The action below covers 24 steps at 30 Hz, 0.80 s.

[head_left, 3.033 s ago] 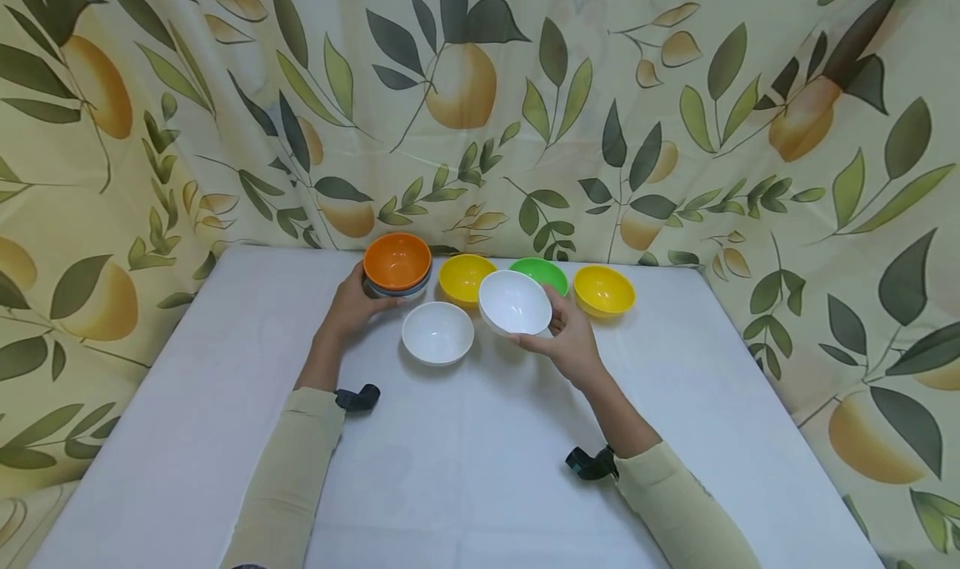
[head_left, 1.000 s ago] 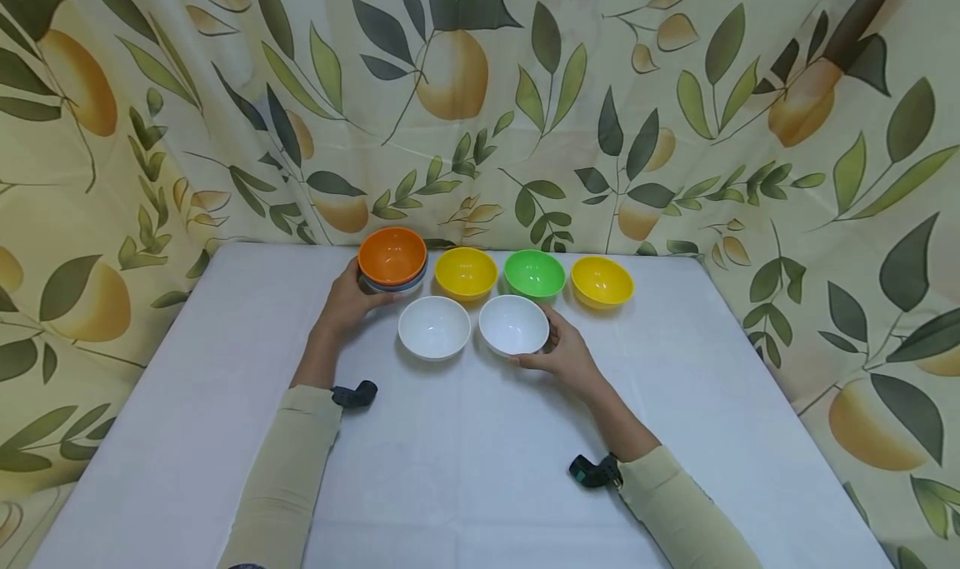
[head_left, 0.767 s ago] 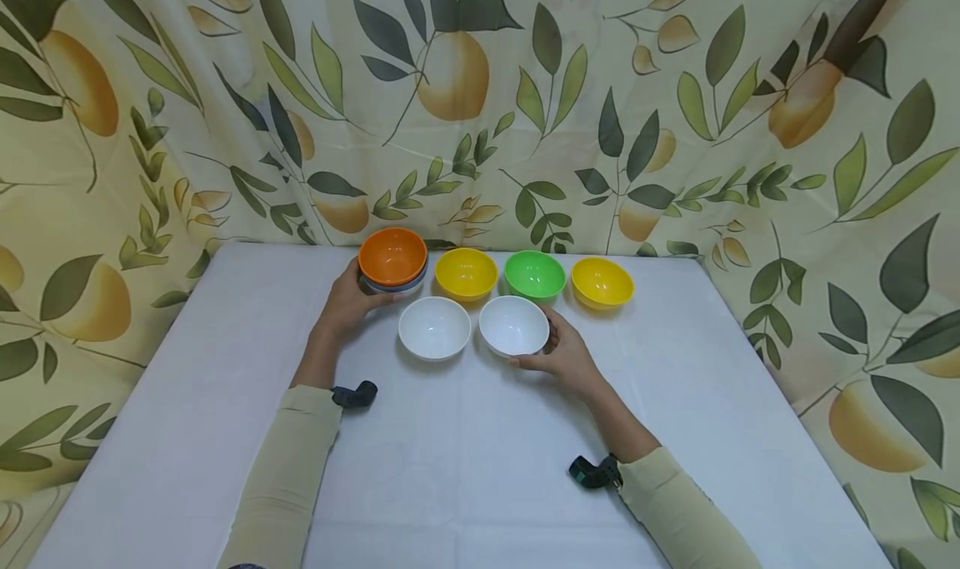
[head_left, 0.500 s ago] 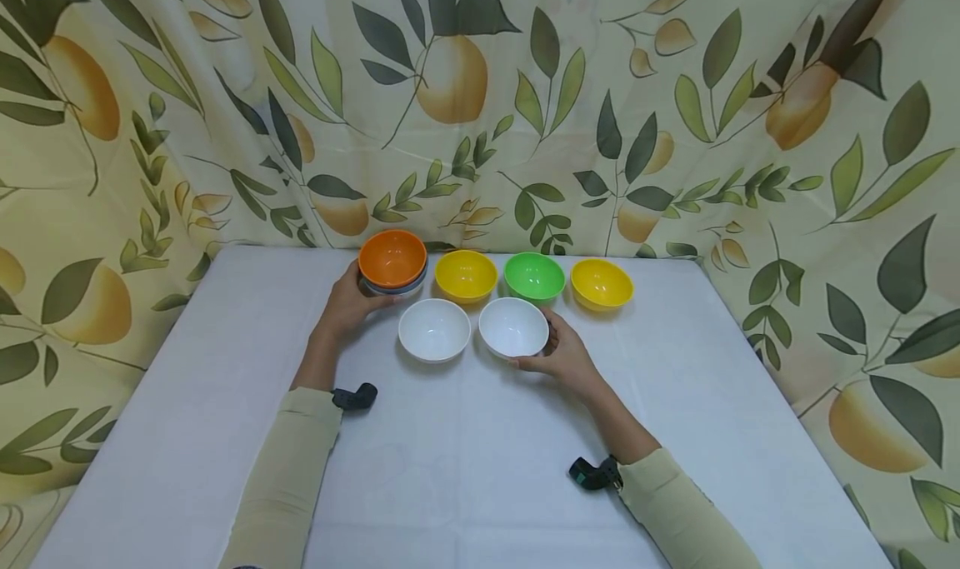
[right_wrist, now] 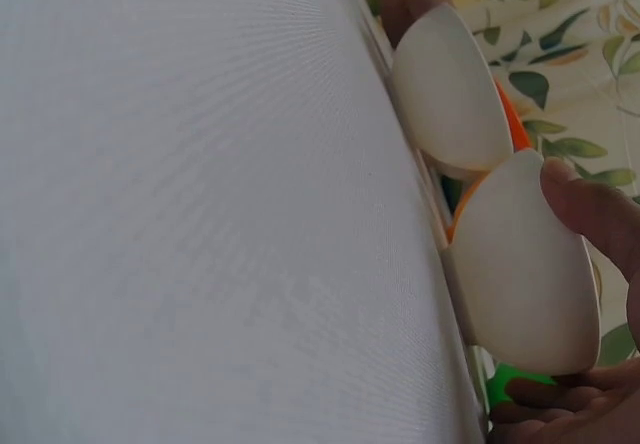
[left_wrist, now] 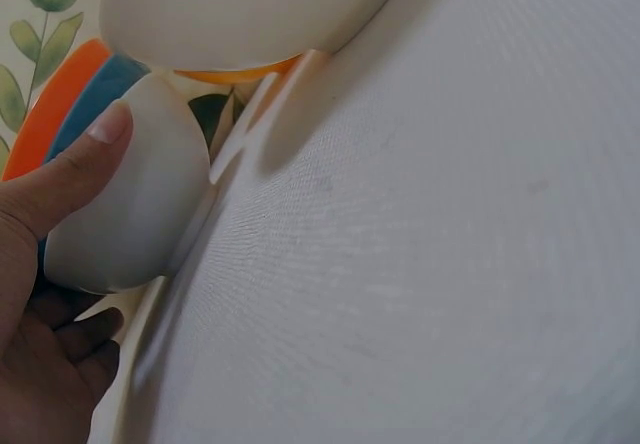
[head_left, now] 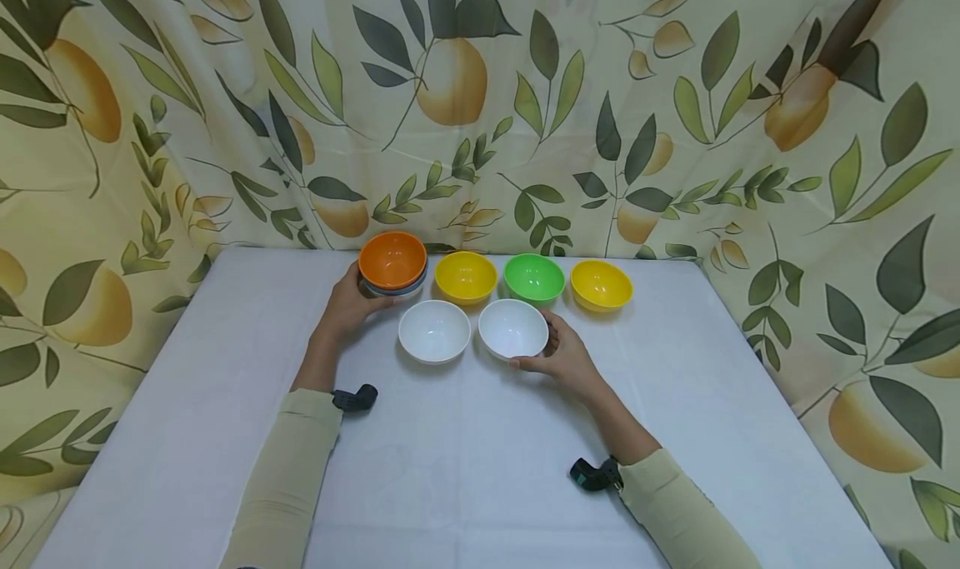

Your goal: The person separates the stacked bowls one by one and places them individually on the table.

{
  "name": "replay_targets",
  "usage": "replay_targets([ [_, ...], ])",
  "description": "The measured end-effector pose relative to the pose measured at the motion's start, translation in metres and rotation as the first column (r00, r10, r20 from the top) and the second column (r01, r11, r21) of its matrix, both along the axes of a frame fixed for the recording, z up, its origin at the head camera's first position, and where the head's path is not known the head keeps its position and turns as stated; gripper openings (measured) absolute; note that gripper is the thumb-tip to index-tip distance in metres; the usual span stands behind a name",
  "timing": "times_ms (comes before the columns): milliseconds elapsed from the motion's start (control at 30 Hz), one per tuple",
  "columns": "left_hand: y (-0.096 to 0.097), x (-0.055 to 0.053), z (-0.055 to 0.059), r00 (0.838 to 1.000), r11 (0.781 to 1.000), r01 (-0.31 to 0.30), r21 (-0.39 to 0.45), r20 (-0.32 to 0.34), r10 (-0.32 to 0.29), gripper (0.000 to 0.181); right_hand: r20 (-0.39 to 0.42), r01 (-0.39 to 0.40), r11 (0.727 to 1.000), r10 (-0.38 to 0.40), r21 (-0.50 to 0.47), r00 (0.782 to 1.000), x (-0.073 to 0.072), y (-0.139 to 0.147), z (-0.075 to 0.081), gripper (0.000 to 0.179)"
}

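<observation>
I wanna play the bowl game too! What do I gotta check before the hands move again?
1. Left hand has its stack: ok, its thumb is on the bottom white bowl.
2. Stack is nested: ok, orange bowl on top, blue bowl in the middle.
3. Right hand has a bowl: ok, it grips a white bowl.
4. One hand is free: not ok, both hold bowls.
5. Back-row bowls face up: ok, left yellow bowl, green bowl and right yellow bowl.
6. Blue bowl is clean inside: cannot tell, the orange one covers it.
</observation>
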<state>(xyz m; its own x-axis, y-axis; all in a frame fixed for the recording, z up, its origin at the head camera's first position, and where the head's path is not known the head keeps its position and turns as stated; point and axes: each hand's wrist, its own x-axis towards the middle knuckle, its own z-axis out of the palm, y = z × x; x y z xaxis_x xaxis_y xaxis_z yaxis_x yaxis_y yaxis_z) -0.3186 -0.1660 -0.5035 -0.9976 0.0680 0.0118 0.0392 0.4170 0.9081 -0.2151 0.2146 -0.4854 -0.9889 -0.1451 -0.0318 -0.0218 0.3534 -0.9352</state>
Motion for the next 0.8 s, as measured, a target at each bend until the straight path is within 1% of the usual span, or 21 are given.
replay_targets([
  [300,0.001,0.002,0.001,1.000,1.000,0.002,-0.003,-0.003,-0.002,0.110,-0.007,-0.001,1.000,0.002,0.009,1.000,0.000,0.000,0.000,0.103],
  [533,0.001,0.003,0.003,1.000,1.000,0.005,0.002,-0.013,-0.005,0.110,0.013,0.001,1.000,-0.001,0.009,1.000,0.000,0.001,0.001,0.105],
  [700,0.001,0.003,0.002,1.000,1.000,0.005,0.006,-0.007,-0.005,0.110,0.035,-0.027,0.999,0.026,0.022,0.999,0.001,0.005,0.006,0.105],
  [800,0.001,0.003,0.002,1.000,1.000,0.004,0.010,-0.004,-0.004,0.110,0.060,-0.036,0.998,0.033,0.046,0.998,0.001,0.010,0.012,0.102],
])
